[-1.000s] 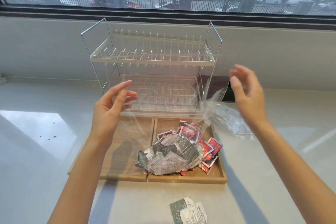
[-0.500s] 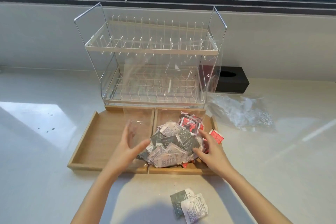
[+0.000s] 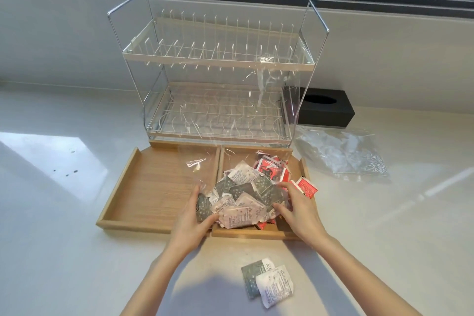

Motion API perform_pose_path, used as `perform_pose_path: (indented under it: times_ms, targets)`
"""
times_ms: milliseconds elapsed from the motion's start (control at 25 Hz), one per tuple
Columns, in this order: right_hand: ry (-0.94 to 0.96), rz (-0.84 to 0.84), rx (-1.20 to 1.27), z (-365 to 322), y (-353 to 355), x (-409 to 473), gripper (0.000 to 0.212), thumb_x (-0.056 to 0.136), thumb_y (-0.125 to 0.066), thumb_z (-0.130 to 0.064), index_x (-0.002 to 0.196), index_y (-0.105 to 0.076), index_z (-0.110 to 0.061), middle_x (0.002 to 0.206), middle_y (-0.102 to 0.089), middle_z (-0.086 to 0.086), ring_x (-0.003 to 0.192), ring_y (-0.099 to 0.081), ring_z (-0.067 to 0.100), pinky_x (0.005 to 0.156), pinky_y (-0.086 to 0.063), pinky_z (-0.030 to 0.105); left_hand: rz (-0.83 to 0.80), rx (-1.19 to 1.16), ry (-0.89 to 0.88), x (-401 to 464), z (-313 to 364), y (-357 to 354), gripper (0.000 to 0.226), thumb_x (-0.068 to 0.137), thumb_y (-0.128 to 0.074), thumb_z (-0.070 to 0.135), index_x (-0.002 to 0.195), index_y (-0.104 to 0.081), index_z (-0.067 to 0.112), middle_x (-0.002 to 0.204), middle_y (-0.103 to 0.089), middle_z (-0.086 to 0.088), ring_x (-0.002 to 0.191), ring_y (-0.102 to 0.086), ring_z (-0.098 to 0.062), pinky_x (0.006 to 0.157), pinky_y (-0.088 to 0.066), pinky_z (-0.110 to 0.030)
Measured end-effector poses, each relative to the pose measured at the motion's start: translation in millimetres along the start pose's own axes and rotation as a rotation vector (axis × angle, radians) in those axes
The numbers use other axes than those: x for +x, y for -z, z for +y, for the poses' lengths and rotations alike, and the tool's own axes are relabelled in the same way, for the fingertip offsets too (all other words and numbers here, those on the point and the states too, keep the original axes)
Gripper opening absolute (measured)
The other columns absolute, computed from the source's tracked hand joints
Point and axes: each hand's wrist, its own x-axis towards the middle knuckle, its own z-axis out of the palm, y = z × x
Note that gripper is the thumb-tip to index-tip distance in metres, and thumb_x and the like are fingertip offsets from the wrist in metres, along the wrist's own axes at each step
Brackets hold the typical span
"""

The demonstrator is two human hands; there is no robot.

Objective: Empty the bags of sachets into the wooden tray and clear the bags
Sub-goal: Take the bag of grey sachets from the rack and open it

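Wooden tray [image 3: 143, 192], mid-worktop [image 3: 51, 251]: left compartment bare; right compartment holds red sachets [image 3: 269, 169] under a clear bag [image 3: 230, 136] of grey and white sachets [image 3: 241, 197]. Left hand [image 3: 191, 220] and right hand [image 3: 298, 209]: fingers curled, gripping the bag's lower sides. Emptied bag [image 3: 341, 154] near the worktop's right edge. Two loose sachets [image 3: 269, 281] at the near edge.

The tray [image 3: 154, 187] is lying before the rack [image 3: 215, 79], a sachet heap [image 3: 251, 192] sitting in its right compartment. At the heap's two o'clock a bag [image 3: 341, 154] is lying; at six, two sachets [image 3: 266, 282].
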Motion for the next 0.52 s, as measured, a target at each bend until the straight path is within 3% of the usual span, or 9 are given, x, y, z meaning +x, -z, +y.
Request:
perform_pose_path:
  times_ms: [160, 280, 360, 440, 520]
  targets:
    - [0.128, 0.081, 0.021, -17.0, 7.3, 4.8, 0.035, 0.087, -0.056, -0.023, 0.122, -0.050, -0.021, 0.105, -0.061, -0.003, 0.088, -0.053, 0.015, 0.072, -0.031, 0.024, 0.145, -0.026, -0.016, -2.7, 4.8, 13.6, 0.076, 0.079, -0.066, 0.022, 0.142, -0.023, 0.024, 0.133, -0.052, -0.006, 0.122, -0.049, -0.024, 0.096, -0.037, -0.032]
    - [0.197, 0.089, 0.084, -38.4, 4.0, 7.7, 0.035, 0.091, -0.051, -0.023, 0.125, -0.048, -0.020, 0.115, -0.059, -0.003, 0.093, -0.058, 0.016, 0.077, -0.037, 0.023, 0.249, -0.068, -0.004, -9.7, 4.0, 34.2, 0.075, 0.077, -0.068, 0.027, 0.140, -0.026, 0.031, 0.106, -0.064, 0.000, 0.102, -0.061, -0.025, 0.091, -0.045, -0.038]
    - [0.213, 0.051, 0.109, -50.5, -2.2, 7.8, 0.035, 0.092, -0.048, -0.024, 0.127, -0.045, -0.019, 0.117, -0.058, -0.003, 0.089, -0.062, 0.018, 0.080, -0.042, 0.028, 0.315, -0.080, 0.020, -15.1, 4.2, 46.0, 0.073, 0.078, -0.066, 0.031, 0.139, -0.025, 0.033, 0.102, -0.065, -0.002, 0.093, -0.063, -0.026, 0.088, -0.048, -0.041]
    - [0.220, 0.006, 0.117, -58.8, -10.2, 6.6, 0.035, 0.093, -0.047, -0.024, 0.127, -0.044, -0.018, 0.103, -0.058, -0.008, 0.080, -0.058, 0.010, 0.077, -0.042, 0.028, 0.368, -0.103, 0.052, -21.0, 2.4, 55.8, 0.072, 0.078, -0.065, 0.036, 0.138, -0.027, 0.030, 0.109, -0.059, 0.001, 0.096, -0.061, -0.028, 0.091, -0.046, -0.041]
    - [0.204, -0.038, 0.136, -63.5, -17.1, 5.9, 0.034, 0.093, -0.047, -0.024, 0.126, -0.043, -0.016, 0.078, -0.054, -0.009, 0.063, -0.050, 0.007, 0.063, -0.039, 0.027, 0.370, -0.143, 0.088, -26.8, -4.5, 62.9, 0.074, 0.074, -0.065, 0.046, 0.137, -0.031, 0.028, 0.113, -0.059, -0.003, 0.106, -0.058, -0.029, 0.097, -0.043, -0.042]
